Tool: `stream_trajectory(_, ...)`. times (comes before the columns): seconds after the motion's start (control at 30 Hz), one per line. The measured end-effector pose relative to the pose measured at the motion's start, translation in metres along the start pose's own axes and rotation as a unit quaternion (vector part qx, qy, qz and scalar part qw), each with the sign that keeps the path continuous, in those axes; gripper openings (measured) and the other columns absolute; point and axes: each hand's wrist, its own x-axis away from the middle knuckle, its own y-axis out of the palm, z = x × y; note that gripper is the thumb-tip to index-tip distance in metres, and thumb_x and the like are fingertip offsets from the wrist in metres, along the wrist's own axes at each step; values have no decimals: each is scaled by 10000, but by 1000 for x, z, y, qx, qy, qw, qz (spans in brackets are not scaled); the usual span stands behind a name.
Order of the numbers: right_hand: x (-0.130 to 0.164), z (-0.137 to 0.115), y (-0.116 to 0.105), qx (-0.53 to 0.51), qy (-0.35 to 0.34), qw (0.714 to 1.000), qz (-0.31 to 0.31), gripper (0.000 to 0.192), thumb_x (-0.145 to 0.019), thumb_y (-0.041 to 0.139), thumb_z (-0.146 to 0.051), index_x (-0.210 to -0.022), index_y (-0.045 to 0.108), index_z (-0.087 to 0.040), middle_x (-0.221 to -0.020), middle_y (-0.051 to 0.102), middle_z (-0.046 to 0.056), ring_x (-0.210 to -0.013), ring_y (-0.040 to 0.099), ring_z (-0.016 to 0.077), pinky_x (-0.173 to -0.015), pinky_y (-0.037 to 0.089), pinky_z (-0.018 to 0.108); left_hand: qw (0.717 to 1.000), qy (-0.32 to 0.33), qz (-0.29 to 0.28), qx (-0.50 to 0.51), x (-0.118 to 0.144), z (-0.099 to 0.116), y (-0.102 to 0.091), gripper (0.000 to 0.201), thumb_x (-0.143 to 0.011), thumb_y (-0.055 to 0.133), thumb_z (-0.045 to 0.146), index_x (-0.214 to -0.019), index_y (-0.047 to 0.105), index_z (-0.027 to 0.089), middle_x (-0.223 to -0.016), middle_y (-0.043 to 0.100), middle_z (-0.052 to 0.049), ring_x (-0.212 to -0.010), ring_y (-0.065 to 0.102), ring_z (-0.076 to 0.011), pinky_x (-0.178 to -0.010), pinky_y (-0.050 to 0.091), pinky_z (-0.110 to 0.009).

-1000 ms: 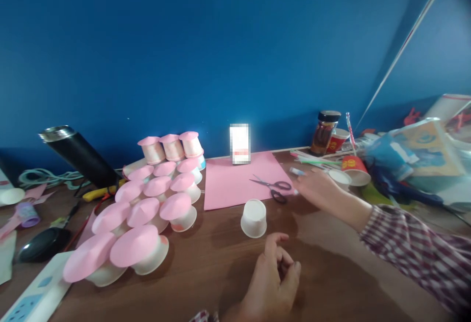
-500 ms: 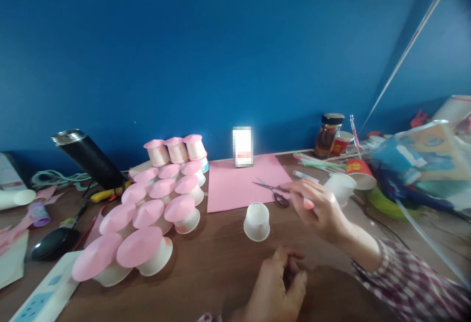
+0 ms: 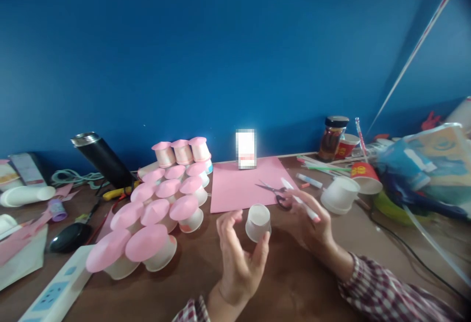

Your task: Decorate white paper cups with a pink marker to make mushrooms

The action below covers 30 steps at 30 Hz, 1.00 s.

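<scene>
I can see a left hand (image 3: pixel 241 263) with its thumb and fingers spread wide and bent a bit, like a big letter C. In that gap is a white cup (image 3: pixel 258 221), upside down on the brown table (image 3: pixel 191 268). The fingers are to one side of it and the thumb is at its front edge, but they are not squeezed around it. (I cannot tell if the thumb touches it.)

The right hand (image 3: pixel 312 228) has its fingers closed on a white pen (image 3: pixel 308 209). The pen's pink end is on the near side of those fingers, and the other end pokes out past them. The scissors (image 3: pixel 275 194) are right by the tips of the right fingers, and part of one handle is hidden behind them. The blades lie on a pink sheet (image 3: pixel 231 189), farther away than both sets of fingers.

A second cup (image 3: pixel 340 194) is upside down too, to the right of the right fingers. Past it is a red cup (image 3: pixel 366 177) on its side. Another pen (image 3: pixel 309 180) lies just beyond the right hand, and a jar (image 3: pixel 333 140) is farther back.

To the left of the left fingers is a big bunch of cups with pink tops (image 3: pixel 167 189). Well past those are a black bottle (image 3: pixel 105 162), a mouse (image 3: pixel 70 237) and a plug strip (image 3: pixel 55 292).
</scene>
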Motion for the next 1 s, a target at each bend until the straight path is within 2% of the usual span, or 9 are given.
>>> stream_trajectory(0.07, 2, -6, 4, 18, -29, 998, -47, 237, -926, 472, -214, -1125, 601, -209, -996, 690, 79, -823, 674, 181, -735, 567, 329, 999, -34, -26, -10, 0, -9, 5, 638, -757, 678, 313, -1281, 347, 157, -1174, 452, -154, -1096, 490, -267, -938, 441, -467)
stream_trajectory(0.17, 5, -14, 8, 56, -67, 988, -124, 255, -919, 466, -178, -1149, 569, -218, -1036, 664, 87, -946, 647, 206, -824, 540, 351, 988, -113, -106, 24, 6, -18, 13, 715, -740, 695, 359, -1313, 304, 184, -1269, 423, -161, -1185, 465, -287, -1000, 403, -489)
stream_trajectory(0.27, 7, -16, 11, 66, -75, 979, -180, 307, -917, 442, -168, -1209, 517, -230, -1084, 633, 102, -1004, 620, 222, -850, 527, 363, 966, -190, -160, 71, 11, -22, 18, 674, -747, 683, 327, -1300, 319, 199, -1252, 474, -134, -1167, 505, -266, -983, 427, -456)
stream_trajectory(0.33, 8, -15, 12, 74, -68, 973, -207, 347, -910, 442, -160, -1247, 487, -234, -1122, 616, 108, -1027, 609, 224, -865, 520, 362, 960, -204, -173, 86, 12, -23, 19, 612, -761, 662, 299, -1279, 351, 203, -1236, 508, -118, -1158, 520, -255, -987, 423, -446)
stream_trajectory(0.53, 11, -14, 14, 103, -62, 968, -219, 385, -895, 473, -171, -1275, 445, -223, -1178, 596, 106, -1097, 577, 220, -929, 493, 361, 947, -215, -195, 137, 7, -20, 19, 508, -812, 609, 280, -1259, 377, 208, -1208, 559, -106, -1126, 553, -230, -962, 442, -405)
stream_trajectory(0.67, 11, -13, 15, 116, -62, 966, -223, 382, -892, 478, -191, -1272, 439, -202, -1189, 588, 118, -1107, 571, 229, -927, 495, 367, 943, -195, -219, 157, 7, -20, 18, 438, -847, 555, 256, -1257, 412, 199, -1231, 558, -113, -1140, 547, -228, -986, 427, -403)
stream_trajectory(0.8, 11, -12, 15, 129, -64, 966, -217, 366, -887, 489, -207, -1250, 449, -207, -1167, 591, 117, -1084, 579, 237, -913, 500, 379, 945, -177, -227, 157, 9, -21, 17, 491, -846, 547, 229, -1311, 393, 197, -1301, 520, -131, -1200, 508, -247, -1020, 402, -428)
stream_trajectory(1.0, 10, -14, 15, 117, -56, 969, -212, 395, -849, 548, -222, -1233, 454, -220, -1145, 594, 105, -1066, 589, 246, -889, 519, 374, 938, -200, -240, 149, 7, -17, 16, 557, -789, 624, 254, -1297, 406, 188, -1292, 518, -131, -1199, 502, -256, -1018, 397, -433)
